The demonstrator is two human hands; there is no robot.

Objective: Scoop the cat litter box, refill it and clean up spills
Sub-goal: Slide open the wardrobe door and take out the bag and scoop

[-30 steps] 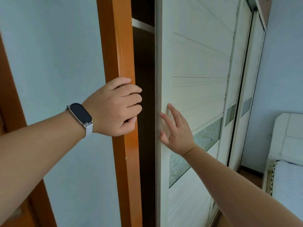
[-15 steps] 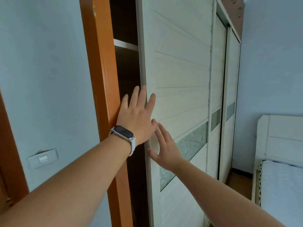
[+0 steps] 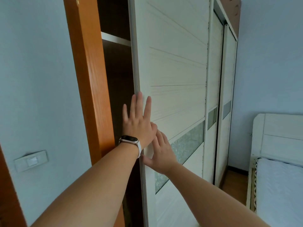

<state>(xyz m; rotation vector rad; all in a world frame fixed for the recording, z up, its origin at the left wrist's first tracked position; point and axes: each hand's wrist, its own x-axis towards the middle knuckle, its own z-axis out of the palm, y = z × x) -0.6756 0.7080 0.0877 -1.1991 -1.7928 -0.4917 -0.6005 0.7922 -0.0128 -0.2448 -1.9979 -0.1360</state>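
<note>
The left hand is open, its fingers straight and a little spread, and it lies flat against the left edge of the white sliding door of a wardrobe. The smallest finger stands in front of the dark gap beside the door. A watch with a white band is on the left wrist. The right hand is open too, with straight fingers on the face of the door, just below and to the right of the left hand; the two hands touch or nearly touch. Its thumb points to the door edge. To the left of the gap stands an orange wooden frame, and inside the gap, high up, one pale shelf shows. A frosted glass strip crosses the door. On the left wall is a light switch. At the far right is a bed with a white headboard. Where the litter box is, I cannot tell from this view.
</note>
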